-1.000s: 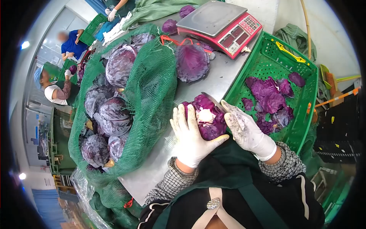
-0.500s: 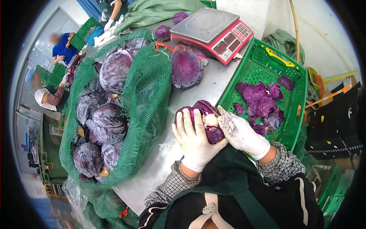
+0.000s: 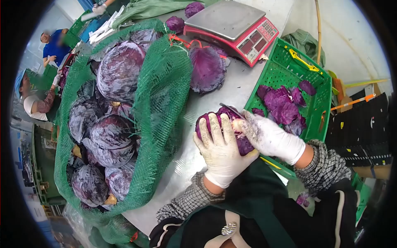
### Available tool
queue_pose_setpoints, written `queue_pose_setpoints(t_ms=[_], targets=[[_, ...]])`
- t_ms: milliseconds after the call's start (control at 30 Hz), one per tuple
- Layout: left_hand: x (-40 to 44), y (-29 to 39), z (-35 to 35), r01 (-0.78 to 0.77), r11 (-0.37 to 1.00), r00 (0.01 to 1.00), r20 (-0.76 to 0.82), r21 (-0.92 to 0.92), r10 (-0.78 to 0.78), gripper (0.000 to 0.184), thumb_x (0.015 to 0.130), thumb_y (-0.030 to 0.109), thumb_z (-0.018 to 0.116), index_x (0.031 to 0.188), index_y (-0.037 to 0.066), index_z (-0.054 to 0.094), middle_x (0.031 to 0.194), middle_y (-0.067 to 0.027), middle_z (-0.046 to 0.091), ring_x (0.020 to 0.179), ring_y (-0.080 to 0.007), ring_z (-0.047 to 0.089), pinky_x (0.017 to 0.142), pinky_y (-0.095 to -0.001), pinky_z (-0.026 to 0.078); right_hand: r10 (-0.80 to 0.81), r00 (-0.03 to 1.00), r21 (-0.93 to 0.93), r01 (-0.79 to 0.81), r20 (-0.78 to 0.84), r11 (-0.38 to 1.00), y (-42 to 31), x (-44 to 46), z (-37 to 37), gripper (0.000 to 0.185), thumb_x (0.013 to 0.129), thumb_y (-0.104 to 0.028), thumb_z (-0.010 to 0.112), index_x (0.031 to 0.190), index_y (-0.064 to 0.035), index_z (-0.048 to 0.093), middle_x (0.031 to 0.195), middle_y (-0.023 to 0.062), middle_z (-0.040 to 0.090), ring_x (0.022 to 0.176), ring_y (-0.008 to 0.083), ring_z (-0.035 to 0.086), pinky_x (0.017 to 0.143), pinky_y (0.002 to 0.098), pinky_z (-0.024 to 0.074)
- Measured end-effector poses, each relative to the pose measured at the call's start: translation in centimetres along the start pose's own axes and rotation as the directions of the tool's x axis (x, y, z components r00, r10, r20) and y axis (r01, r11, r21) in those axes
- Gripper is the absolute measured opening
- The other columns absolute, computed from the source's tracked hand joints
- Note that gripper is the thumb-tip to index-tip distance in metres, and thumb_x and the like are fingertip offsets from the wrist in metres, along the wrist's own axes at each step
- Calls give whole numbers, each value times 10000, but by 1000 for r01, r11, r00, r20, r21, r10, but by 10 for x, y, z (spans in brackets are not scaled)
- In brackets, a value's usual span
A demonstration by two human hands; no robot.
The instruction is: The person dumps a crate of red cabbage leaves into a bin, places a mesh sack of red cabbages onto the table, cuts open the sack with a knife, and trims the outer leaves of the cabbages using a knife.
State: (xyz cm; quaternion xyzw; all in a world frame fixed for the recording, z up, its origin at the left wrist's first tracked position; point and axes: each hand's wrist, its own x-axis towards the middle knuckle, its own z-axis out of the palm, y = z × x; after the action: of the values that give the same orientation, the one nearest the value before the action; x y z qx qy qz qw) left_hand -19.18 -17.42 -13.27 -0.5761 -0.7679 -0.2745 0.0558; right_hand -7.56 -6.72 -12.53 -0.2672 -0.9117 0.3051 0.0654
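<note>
Under my gloved left hand [image 3: 223,151], a purple cabbage [image 3: 245,144] rests on the metal table [image 3: 165,192], its pale cut stem showing. The fingers of that hand wrap over its left side. At the stem, my gloved right hand [image 3: 273,138] is closed round a knife [image 3: 231,110], whose handle is hidden in the palm. The blade points up and left across the top of the cabbage. Left of my hands lies a green mesh sack [image 3: 163,111] filled with several purple cabbages [image 3: 120,72]. A loose outer leaf [image 3: 206,70] lies beyond.
A red scale [image 3: 235,29] stands at the back, with two small cabbages [image 3: 175,25] beside it. On the right, a green crate [image 3: 312,124] holds torn purple leaves [image 3: 283,103]. People [image 3: 56,47] work at the far left, and another person's gloved hand [image 3: 99,9] shows at the top.
The view has shifted. My right fingers have curled in over the stem with the knife, where they were straighter before. My left hand stays on the cabbage.
</note>
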Motion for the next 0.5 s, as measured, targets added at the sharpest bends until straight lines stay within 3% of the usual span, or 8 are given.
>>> queue_pose_setpoints(t_ms=[33,67,167,300,333,400,467,500], targets=[[3,-1,-1,13,1000,1000,12,-3,-13,1062,484,484,783,1321,-25,372,1304,-251,410,1223,-439,365,974,-575,287,82,997,232,-75,-17,970,7,5,9,328,931,-212,423,1084,65,508,908,285,554,827,381,595,661,438,495],[4,0,-1,37,999,999,25,-10,-37,1058,483,480,781,1318,-26,374,1300,-253,414,1221,-441,367,970,-578,292,-91,996,138,91,-5,986,12,12,8,307,957,-197,376,1061,59,509,819,235,534,744,374,568,638,426,479],[8,-2,3,68,997,998,9,-37,-67,1013,507,505,756,1283,-41,401,1278,-268,421,1201,-455,371,958,-608,287,-196,980,145,196,-11,970,6,24,-3,295,966,-202,360,1005,27,543,786,217,525,718,378,550,650,432,469],[16,1,-1,84,996,996,11,16,-84,985,531,534,750,1256,-45,421,1240,-250,449,1182,-425,394,938,-575,325,1,987,180,-30,158,983,-6,37,-22,422,997,-307,274,1102,-72,608,897,244,604,858,425,565,756,445,471],[16,1,-3,81,996,997,15,42,-81,984,537,544,747,1255,-46,421,1238,-250,450,1182,-424,393,938,-574,325,59,991,207,-82,117,975,-8,38,-20,483,1002,-346,249,1065,-52,627,861,269,594,837,430,569,740,447,474],[17,0,-6,84,996,996,30,33,-85,990,552,576,735,1257,-45,423,1242,-249,447,1180,-418,394,951,-570,317,12,997,49,-15,73,999,3,40,-17,522,999,-375,263,1005,-15,640,877,285,593,842,434,572,731,450,475],[22,4,-6,95,995,995,35,22,-96,991,557,587,731,1257,-44,425,1249,-248,444,1174,-414,398,959,-570,313,361,898,96,-394,251,914,-24,43,-40,556,980,-455,347,1073,27,608,922,213,631,758,253,544,741,356,469],[22,4,-3,79,995,997,14,60,-80,969,576,594,718,1252,-40,434,1260,-239,442,1163,-403,407,964,-575,311,338,913,206,-385,228,900,-19,42,-35,503,986,-398,322,1021,8,616,890,250,625,820,388,602,731,447,472]])
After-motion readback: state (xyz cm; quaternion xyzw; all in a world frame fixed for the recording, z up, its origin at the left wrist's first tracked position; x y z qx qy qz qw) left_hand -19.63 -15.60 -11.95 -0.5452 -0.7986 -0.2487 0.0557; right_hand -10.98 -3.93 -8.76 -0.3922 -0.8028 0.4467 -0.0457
